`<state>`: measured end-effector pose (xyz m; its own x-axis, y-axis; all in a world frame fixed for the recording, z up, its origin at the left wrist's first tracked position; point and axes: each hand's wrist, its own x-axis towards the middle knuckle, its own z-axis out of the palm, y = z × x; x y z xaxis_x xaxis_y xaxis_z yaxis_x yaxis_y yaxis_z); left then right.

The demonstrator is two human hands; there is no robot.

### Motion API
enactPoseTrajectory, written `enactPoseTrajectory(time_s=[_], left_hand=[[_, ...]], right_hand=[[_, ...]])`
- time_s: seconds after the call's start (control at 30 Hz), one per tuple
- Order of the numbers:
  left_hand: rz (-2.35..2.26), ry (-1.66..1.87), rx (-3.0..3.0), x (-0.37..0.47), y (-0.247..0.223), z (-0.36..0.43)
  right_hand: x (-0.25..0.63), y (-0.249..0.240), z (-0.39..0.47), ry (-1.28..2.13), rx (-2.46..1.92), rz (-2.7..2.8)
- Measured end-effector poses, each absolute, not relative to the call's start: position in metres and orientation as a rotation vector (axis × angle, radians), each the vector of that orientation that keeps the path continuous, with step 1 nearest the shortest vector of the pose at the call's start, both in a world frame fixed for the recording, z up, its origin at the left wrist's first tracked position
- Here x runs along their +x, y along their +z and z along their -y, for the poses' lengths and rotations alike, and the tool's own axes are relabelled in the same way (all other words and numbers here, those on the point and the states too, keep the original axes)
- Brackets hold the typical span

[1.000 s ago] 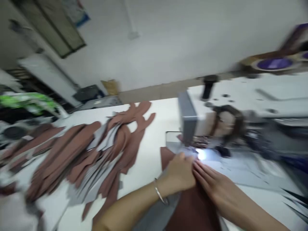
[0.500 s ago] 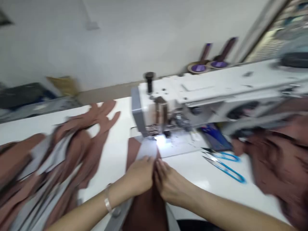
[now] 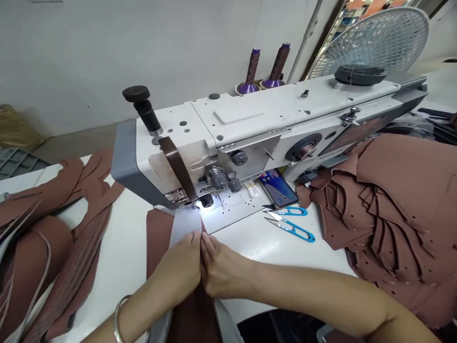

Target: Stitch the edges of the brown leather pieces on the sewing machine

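The left hand (image 3: 180, 267) and right hand (image 3: 228, 269) touch, fingers drawn together, pinching a brown-and-gray piece (image 3: 158, 238) beneath the sewing machine's (image 3: 250, 112) lit needle. Blue-handled snips (image 3: 295, 231) lie near a phone (image 3: 278, 187) on the white counter (image 3: 123, 238); a fan (image 3: 378, 43) stands behind.

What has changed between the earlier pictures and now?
Since the first picture, the left hand and right hand have drawn back from the white sewing machine. The view swung right, bringing the round white fan into clear view. Both hands stay on the flat brown material.
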<state>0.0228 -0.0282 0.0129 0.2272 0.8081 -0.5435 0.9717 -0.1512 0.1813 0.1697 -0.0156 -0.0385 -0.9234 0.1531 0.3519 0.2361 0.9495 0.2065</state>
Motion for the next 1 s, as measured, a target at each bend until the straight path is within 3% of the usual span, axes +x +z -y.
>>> enactPoseTrajectory(time_s=[1.0], left_hand=[[-1.771,-0.273,1.939,0.021,0.012,0.007]], right_hand=[[0.159,-0.056,0.004,-0.442,-0.304,2.561]])
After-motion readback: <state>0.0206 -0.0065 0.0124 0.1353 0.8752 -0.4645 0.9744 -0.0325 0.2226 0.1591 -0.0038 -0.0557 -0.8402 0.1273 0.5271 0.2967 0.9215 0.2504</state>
